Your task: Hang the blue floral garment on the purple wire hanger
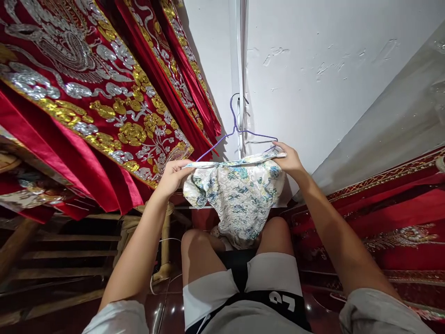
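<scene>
In front of me hangs a white floral top [243,197] with blue and pale yellow print, its fabric crinkled and its upper edge stretched nearly straight between my hands. My left hand [173,177] pinches the left end of that edge between thumb and fingers. At the other end, my right hand [288,160] grips the edge, close to the tip of a purple hanger [235,130]. The hanger's lower parts are partly hidden by the cloth. Its hook hangs at a narrow white post on the wall.
Red cloths with gold and silver embroidery [132,132] hang at the left. More red embroidered fabric [399,222] lies at the right. A bamboo chair [69,255] stands lower left. Behind the hanger is a white wall [306,69] with peeling marks. My knees are below the top.
</scene>
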Motion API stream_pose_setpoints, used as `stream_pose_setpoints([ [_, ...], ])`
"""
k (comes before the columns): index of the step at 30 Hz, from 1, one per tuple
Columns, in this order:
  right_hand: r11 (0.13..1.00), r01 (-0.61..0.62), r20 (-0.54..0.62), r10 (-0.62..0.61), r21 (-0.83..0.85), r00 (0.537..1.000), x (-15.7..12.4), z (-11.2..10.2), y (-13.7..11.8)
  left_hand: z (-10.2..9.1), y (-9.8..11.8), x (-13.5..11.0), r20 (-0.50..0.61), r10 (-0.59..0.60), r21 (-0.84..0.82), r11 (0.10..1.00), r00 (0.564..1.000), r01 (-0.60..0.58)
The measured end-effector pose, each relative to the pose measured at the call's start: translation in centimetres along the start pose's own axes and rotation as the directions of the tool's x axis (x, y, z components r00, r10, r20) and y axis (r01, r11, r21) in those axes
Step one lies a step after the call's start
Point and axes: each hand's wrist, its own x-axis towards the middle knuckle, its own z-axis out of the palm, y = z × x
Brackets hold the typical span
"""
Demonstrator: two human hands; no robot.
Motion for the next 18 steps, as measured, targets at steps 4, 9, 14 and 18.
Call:
stream_pose_setpoints([
  [4,1.000,0.003,0.025,-0.002,-0.013,1.000,0.4,0.2,0.4,0.1,-0.1,0.3,-0.030,0.028,0.026,0.999,0.999,-0.027],
  [9,0.999,-0.048,-0.051,0.047,-0.012,0.998,0.6,0.9,0.5,0.1,0.3,0.1,-0.027,-0.021,0.074,0.997,0.999,0.023],
  [14,0.991,-0.115,-0.036,0.112,-0.075,0.993,1.1,1.1,-0.2,-0.2,0.3,0.3,-0.039,-0.029,0.072,0.997,0.999,0.031],
  [18,0.971,-0.145,0.027,0.153,-0.190,0.988,0.8,0.5,-0.5,-0.3,0.1,0.5,-0.046,-0.042,0.066,0.997,0.998,0.045],
])
